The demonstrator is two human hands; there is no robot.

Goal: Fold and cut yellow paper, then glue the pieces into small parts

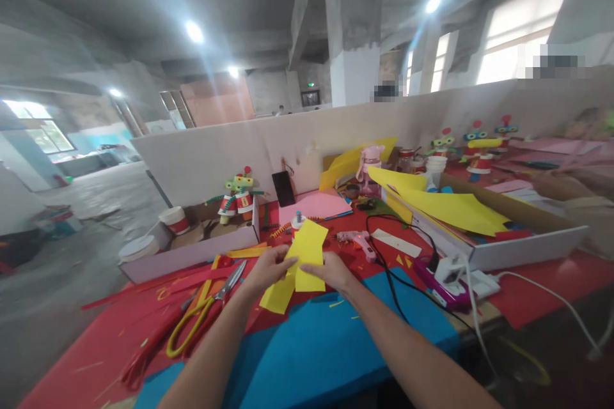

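Observation:
Two overlapping pieces of yellow paper (309,244) are held up over the table, crossing each other at an angle. My left hand (271,268) pinches them at the left edge between thumb and fingers. From the right, my right hand (333,273) grips the same paper, thumb on its front face. Below lies a blue sheet (297,351) on the red table covering (86,351). Scissors with yellow handles (204,313) rest to the left of my left hand. A pink glue gun (359,243) lies just beyond my right hand.
A box with paper-cup figures (187,252) stands at left. At right are a white box with yellow sheets (527,255), a purple power strip (444,287) and loose cables. A phone (283,188) leans on the white partition (220,160). A pink bottle (371,166) stands behind.

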